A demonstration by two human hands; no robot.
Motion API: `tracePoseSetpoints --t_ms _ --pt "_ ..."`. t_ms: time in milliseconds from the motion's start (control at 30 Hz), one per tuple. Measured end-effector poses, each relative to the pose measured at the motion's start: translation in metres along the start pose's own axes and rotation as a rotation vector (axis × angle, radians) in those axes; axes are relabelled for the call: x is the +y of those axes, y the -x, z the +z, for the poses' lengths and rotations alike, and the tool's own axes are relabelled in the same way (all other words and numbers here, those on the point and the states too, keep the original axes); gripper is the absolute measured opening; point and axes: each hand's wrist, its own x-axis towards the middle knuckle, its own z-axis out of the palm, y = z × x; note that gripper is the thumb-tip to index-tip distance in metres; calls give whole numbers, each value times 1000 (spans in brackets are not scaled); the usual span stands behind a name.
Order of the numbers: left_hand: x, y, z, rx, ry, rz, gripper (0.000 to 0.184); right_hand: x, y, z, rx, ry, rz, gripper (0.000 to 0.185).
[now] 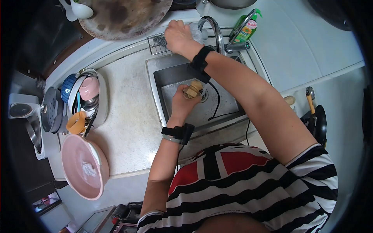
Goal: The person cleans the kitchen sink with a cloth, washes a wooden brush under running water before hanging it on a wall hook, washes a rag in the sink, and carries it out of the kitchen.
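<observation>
My left hand (pixel 181 104) is inside the metal sink (pixel 169 79), its fingers wrapped round a small tan brush (pixel 194 89) with a rounded, wood-like top. The brush is above the sink floor, near the drain. My right hand (pixel 179 37) reaches across to the back edge of the sink, beside the wire rack (pixel 155 47). Its fingers are curled closed, and whatever they may hold is hidden. A dark steel-wool scourer (pixel 160 39) lies in the rack, left of this hand. Just to its right is a clear, crinkled plastic item (pixel 197 33).
The curved faucet (pixel 217 31) rises behind the sink, near a green soap bottle (pixel 245 28). At left stand a basin of dishes (pixel 101 97) and a pink tub (pixel 70 163) at the counter edge. A large round board (pixel 128 17) leans at the back. A black cable (pixel 218 101) hangs into the sink.
</observation>
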Motion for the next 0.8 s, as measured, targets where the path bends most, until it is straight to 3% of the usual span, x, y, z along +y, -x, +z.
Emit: tracePoseSetpoints --t_ms 233,333,400,533,600,733,800 --pt "-9 -5 3 10 71 -88 50 -10 84 -74 -4 -637 37 27" --pt "-19 -12 12 -79 140 -136 45 11 164 -62 42 -655 35 32" --pt "-13 -12 19 -141 204 -185 37 26 198 -59 -140 -761 301 40" --pt "-3 -13 37 -208 213 -189 29 51 221 -43 -145 -714 365 44" --pt "3 -15 40 -282 209 -286 20 66 231 -25 -20 -670 344 44" --pt "4 -21 44 -360 226 -458 13 58 232 -48 -46 -879 338 47" --pt "2 -22 45 -366 150 -450 13 64 238 -53 -283 -646 28 51"
